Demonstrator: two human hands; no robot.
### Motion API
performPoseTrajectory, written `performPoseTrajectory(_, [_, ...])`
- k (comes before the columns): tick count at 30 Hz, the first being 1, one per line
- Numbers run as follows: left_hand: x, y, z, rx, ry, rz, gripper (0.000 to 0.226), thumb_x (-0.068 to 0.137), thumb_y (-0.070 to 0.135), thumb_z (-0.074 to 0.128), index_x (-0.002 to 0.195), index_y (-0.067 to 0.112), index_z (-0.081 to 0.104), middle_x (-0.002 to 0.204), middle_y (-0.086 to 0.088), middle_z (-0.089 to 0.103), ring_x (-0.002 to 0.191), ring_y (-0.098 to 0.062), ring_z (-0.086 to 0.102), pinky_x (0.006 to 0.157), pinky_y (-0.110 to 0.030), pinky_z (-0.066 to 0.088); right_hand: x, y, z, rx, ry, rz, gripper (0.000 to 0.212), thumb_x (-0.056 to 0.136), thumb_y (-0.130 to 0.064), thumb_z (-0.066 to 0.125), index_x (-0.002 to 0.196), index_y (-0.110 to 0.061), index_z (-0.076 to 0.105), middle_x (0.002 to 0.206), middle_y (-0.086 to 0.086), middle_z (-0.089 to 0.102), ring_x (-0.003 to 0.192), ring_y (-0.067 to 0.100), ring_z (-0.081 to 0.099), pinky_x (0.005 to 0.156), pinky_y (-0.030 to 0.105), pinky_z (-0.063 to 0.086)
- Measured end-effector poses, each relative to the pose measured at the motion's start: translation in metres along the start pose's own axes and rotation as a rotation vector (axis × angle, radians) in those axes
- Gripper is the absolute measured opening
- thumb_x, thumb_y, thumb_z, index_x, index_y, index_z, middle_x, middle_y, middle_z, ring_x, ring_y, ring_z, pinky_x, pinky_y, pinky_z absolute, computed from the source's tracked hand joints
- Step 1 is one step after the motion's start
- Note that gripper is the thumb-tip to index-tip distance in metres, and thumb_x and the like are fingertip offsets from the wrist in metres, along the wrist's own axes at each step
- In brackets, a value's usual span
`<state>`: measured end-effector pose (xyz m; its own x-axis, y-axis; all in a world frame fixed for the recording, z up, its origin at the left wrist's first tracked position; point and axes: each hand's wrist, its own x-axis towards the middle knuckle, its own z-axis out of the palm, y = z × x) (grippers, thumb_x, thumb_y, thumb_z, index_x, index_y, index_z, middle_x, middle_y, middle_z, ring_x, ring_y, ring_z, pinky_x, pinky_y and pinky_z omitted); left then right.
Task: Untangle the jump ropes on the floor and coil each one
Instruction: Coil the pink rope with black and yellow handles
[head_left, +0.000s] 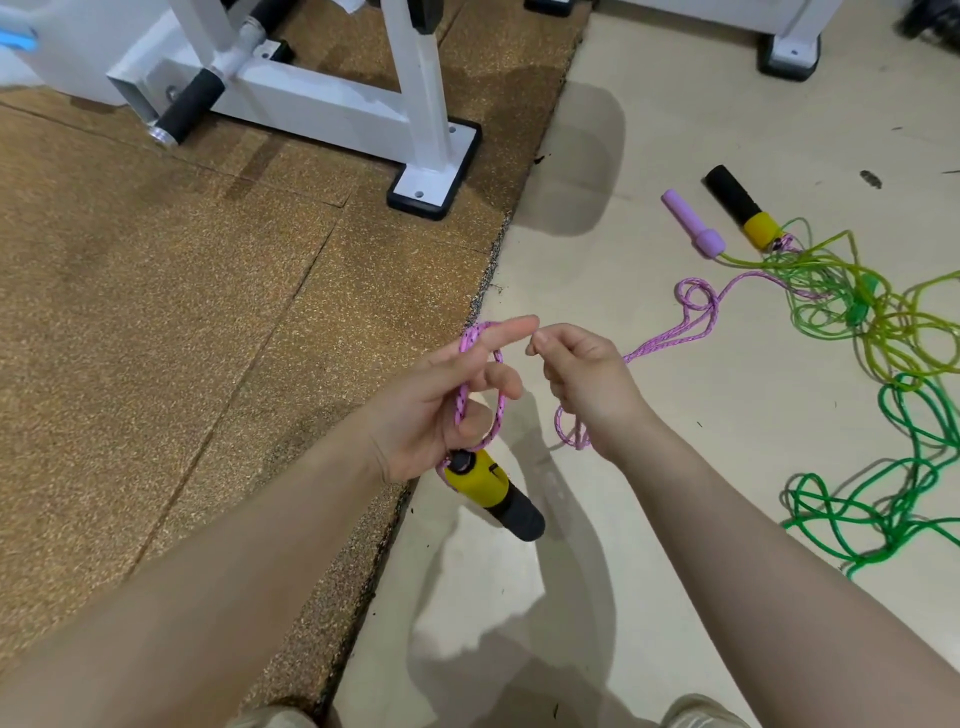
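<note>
Left hand: my left hand (436, 410) carries loops of the pink braided jump rope (480, 389); the cord passes over the straightened forefinger and across the palm, the other fingers (498, 382) curled round it.
Right hand: my right hand (582, 379) has its fingers bent and seems to pinch the same pink cord where it leaves toward the floor; the grip itself is hidden behind the knuckles.
Handle below: a yellow and black foam-gripped handle (491, 493) hangs or lies just under my left palm, with the pink cord looped at its cap; I cannot tell if it rests on the cream floor (519, 597).
Rest of the pink rope: it trails right over the floor into a small loop (698, 299), then runs into the pile.
Pile: the yellow-green clear plastic rope (841, 291) and the bright green plastic rope (883, 499) lie knotted together, with a lilac plastic handle (693, 223) and a second yellow and black handle (743, 208) beside them.
Handling: the braided cord looks light, limp and grippy, so it should coil easily but snag at crossings; the plastic ropes look springy and slick.
Where to hold: I judge it best to pinch close to the last loop and feed slack gently.
</note>
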<state>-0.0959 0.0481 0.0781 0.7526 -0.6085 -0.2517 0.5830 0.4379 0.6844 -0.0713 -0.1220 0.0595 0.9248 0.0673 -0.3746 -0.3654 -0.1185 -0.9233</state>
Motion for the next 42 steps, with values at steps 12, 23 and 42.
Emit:
performPoseTrajectory(12, [-0.001,0.007,-0.021,0.249,0.596,-0.115,0.048,0.100,0.024,0.038,0.146,0.032,0.025,0.132,0.007,0.056,0.088,-0.031,0.067,0.070,-0.036,0.058,-0.035,-0.052,0.029,-0.711,-0.980,-0.129,0.011,0.091,-0.007,0.055,0.092,0.003,0.060,0.058,0.005,0.054,0.040,0.005,0.047,0.049,0.017,0.043])
performPoseTrajectory(23, [-0.005,0.023,0.008,0.124,0.014,-0.122,0.056,0.084,0.055,0.032,0.124,0.027,0.059,0.085,-0.005,0.075,0.025,0.002,0.030,0.029,-0.012,0.017,0.002,-0.014,-0.003,-0.162,0.026,-0.127,0.027,0.092,-0.020,0.056,0.066,-0.015,0.055,0.052,-0.004,0.039,0.042,0.003,0.034,0.048,0.020,0.030])
performPoseTrajectory(42, [-0.003,0.017,-0.001,0.249,0.210,-0.309,0.096,0.076,0.075,0.008,0.111,0.005,0.065,0.076,-0.018,0.072,0.024,-0.004,0.019,0.038,-0.019,0.037,0.004,-0.043,0.015,0.084,-0.035,-0.083,0.023,0.090,-0.011,0.057,0.067,-0.016,0.060,0.042,-0.014,0.034,0.037,0.005,0.025,0.038,0.015,0.022])
